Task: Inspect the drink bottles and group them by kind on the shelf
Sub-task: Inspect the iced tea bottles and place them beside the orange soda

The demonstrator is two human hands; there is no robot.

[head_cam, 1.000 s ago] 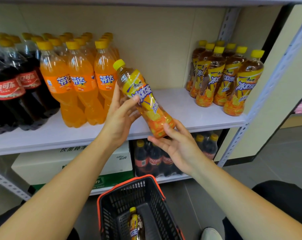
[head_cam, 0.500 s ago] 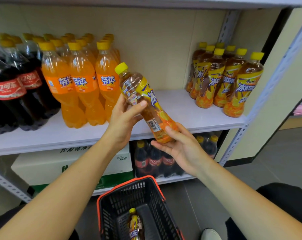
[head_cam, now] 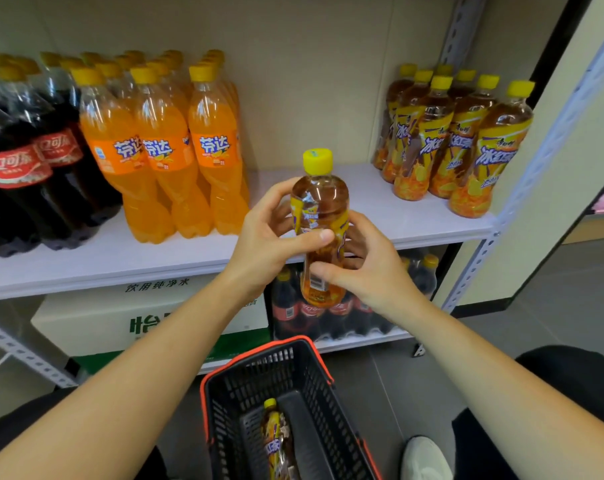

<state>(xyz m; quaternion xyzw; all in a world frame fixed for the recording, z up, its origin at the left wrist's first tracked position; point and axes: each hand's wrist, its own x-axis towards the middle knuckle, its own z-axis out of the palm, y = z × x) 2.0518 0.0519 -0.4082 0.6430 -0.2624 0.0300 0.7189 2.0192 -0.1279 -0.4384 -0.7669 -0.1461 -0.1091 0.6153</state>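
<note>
Holding the iced tea bottle [head_cam: 319,216] upright just in front of the shelf [head_cam: 86,265] edge, I had my left hand [head_cam: 269,237] curled round its shoulder, thumb across the label, and my right hand [head_cam: 373,271] gripping its lower half. Most of the sorting looked done: cola bottles [head_cam: 23,161] at the left, orange soda bottles [head_cam: 162,157] beside them, and the iced tea group [head_cam: 459,140] well apart at the right. By my reckoning this bottle belonged with that right group, and one more bottle [head_cam: 276,441] lay in the basket [head_cam: 245,382] below.
</note>
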